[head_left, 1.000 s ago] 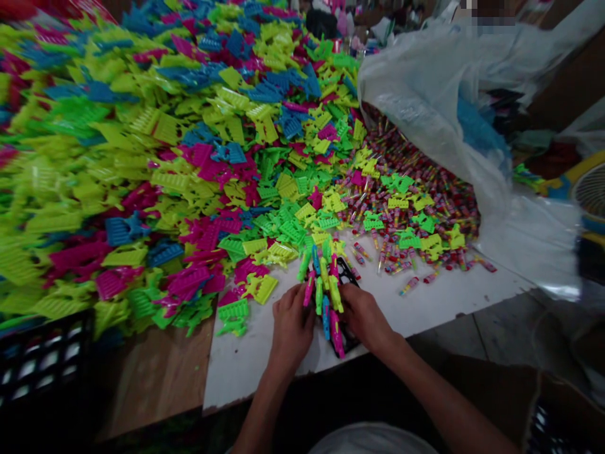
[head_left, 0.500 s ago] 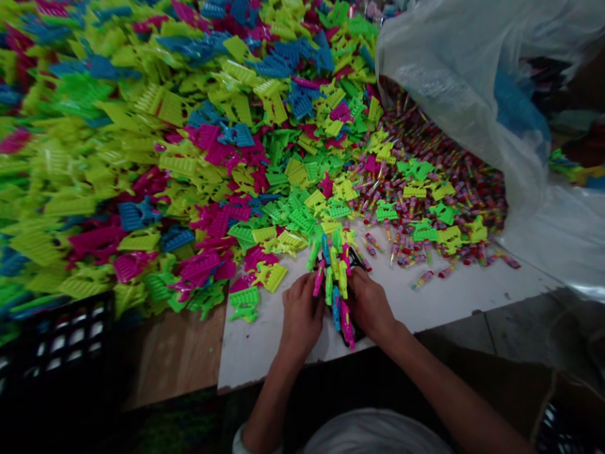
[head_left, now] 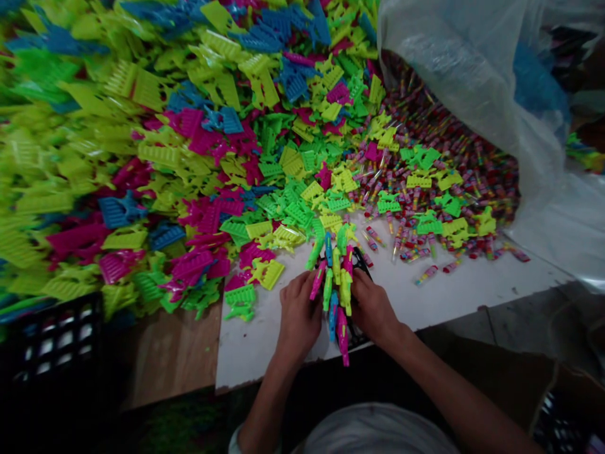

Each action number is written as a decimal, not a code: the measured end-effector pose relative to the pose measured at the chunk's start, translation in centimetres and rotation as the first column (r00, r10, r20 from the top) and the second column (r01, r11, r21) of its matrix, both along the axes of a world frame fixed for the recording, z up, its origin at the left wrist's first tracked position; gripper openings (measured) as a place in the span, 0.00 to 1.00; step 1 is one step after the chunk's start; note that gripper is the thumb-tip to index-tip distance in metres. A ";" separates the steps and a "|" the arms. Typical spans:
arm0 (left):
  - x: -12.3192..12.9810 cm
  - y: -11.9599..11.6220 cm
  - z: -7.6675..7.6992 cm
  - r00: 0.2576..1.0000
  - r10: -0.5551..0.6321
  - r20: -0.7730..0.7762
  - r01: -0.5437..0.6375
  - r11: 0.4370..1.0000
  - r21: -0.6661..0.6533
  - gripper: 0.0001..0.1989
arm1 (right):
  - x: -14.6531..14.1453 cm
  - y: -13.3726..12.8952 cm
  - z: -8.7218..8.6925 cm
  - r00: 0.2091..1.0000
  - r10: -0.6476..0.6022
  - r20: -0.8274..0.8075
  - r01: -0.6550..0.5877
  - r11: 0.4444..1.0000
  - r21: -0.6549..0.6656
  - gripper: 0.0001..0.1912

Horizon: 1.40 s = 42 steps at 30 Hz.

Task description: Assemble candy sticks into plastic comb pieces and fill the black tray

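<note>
A bunch of small bright plastic toy pieces [head_left: 336, 277], in green, yellow, pink and blue, stands on edge between my two hands. My left hand [head_left: 299, 312] closes on the bunch from the left, its fingertips hidden behind the pieces. From the right, my right hand [head_left: 375, 309] is curled against the same bunch, fingers mostly out of sight. Under and behind the pieces shows a black lattice tray [head_left: 363, 260], largely covered by them and by my right hand. A pink piece [head_left: 342, 331] sticks out lowest, towards my body.
A large heap of similar plastic pieces [head_left: 189, 142] fills the left and back. Small candy-like tubes [head_left: 454, 151] spill from a clear plastic bag [head_left: 454, 38] at right. A black crate [head_left: 57, 340] sits at lower left. The white board [head_left: 259, 350] ends near my body.
The bunch has tipped slightly, its lower pink piece now reaching nearer my body. Both hands keep their hold in nearly the same place. The view has shifted a little.
</note>
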<state>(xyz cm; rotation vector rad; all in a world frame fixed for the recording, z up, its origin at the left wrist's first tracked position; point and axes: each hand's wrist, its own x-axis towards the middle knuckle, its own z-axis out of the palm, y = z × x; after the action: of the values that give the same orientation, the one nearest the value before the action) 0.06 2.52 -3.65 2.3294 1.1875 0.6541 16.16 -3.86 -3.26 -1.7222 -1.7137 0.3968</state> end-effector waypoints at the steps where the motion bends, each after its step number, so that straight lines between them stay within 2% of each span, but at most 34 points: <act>1: 0.0 0.0 0.0 1.000 -0.001 0.003 0.001 1.000 -0.001 0.21 | 0.0 -0.1 0.0 1.000 -0.003 0.007 0.003 1.000 -0.011 0.11; 4: -0.1 0.1 -0.1 1.000 0.001 0.007 -0.001 1.000 0.006 0.22 | 0.1 0.0 0.3 0.999 0.014 0.050 -0.009 0.993 -0.114 0.10; 8: -0.2 0.1 -0.3 1.000 -0.018 -0.004 0.018 1.000 0.013 0.22 | 0.1 0.4 1.6 0.987 0.075 0.141 -0.028 0.950 -0.311 0.13; 11: -0.2 0.2 -0.2 1.000 -0.019 0.005 0.019 1.000 0.010 0.22 | -0.5 0.6 2.1 0.978 0.063 0.199 0.013 0.933 -0.360 0.15; 14: -0.1 0.3 -0.2 1.000 -0.016 0.021 0.016 1.000 0.000 0.24 | -0.9 0.6 2.1 0.984 0.009 0.177 0.047 0.949 -0.310 0.13; 17: -0.1 0.4 -0.4 1.000 -0.008 0.029 0.009 1.000 -0.023 0.23 | 0.4 0.3 2.2 1.000 0.005 0.021 -0.002 0.987 -0.163 0.08; 18: -0.2 0.4 -0.4 0.999 -0.002 0.035 0.003 0.999 -0.034 0.22 | 1.5 0.1 2.4 1.000 -0.020 -0.012 0.019 0.995 -0.102 0.08; 20: -0.4 0.4 -0.1 0.998 0.003 0.068 0.002 0.997 -0.071 0.20 | 4.6 -0.4 2.9 0.981 -0.193 0.010 0.194 0.981 -0.007 0.09; 21: -0.6 0.3 0.4 0.995 0.014 0.100 -0.005 0.996 -0.094 0.20 | 6.4 -0.6 3.1 0.938 -0.342 0.058 0.341 0.940 0.029 0.10; 23: -1.0 0.1 2.3 0.981 0.080 0.178 -0.062 0.992 -0.106 0.18 | 10.0 -1.0 3.4 0.776 -0.590 0.222 0.602 0.798 0.017 0.11; 25: -0.9 0.1 5.2 0.956 0.162 0.244 -0.160 0.987 -0.026 0.18 | 12.8 -1.0 3.4 0.652 -0.667 0.362 0.727 0.685 -0.047 0.13; 27: -0.1 0.4 8.5 0.959 0.129 0.252 -0.169 0.975 0.143 0.17 | 14.3 -0.6 3.3 0.620 -0.653 0.435 0.757 0.643 -0.113 0.13; 30: 2.5 1.6 12.2 0.992 -0.103 0.071 0.081 0.962 0.262 0.20 | 14.9 -0.2 3.0 0.610 -0.632 0.478 0.773 0.607 -0.182 0.14; 32: 4.6 2.6 13.0 0.973 -0.211 -0.097 0.228 0.943 0.241 0.22 | 15.1 -0.2 2.9 0.607 -0.625 0.492 0.779 0.590 -0.211 0.16; 34: 6.3 3.4 12.7 0.935 -0.272 -0.228 0.319 0.925 0.208 0.21 | 15.4 -0.6 2.9 0.631 -0.611 0.478 0.761 0.608 -0.226 0.14; 37: 7.5 4.1 11.5 0.908 -0.273 -0.319 0.348 0.914 0.209 0.18 | 15.3 -1.3 3.4 0.659 -0.653 0.374 0.735 0.664 -0.137 0.11; 39: 7.7 4.1 11.1 0.914 -0.241 -0.328 0.323 0.920 0.223 0.17 | 13.9 -1.6 4.0 0.710 -0.673 0.208 0.700 0.707 -0.100 0.11; 40: 7.6 4.1 11.1 0.916 -0.230 -0.328 0.312 0.923 0.224 0.18 | 12.7 -1.6 4.3 0.760 -0.645 0.088 0.650 0.749 -0.130 0.11; 42: 7.5 3.9 11.2 0.917 -0.221 -0.331 0.302 0.928 0.217 0.17 | 9.5 -1.6 4.6 0.847 -0.497 -0.190 0.452 0.860 -0.239 0.12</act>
<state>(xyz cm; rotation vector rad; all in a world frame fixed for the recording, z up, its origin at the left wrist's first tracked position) 7.61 6.41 7.56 2.8328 0.9197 0.3875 25.71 -5.47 1.35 -2.0617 -1.0458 0.5245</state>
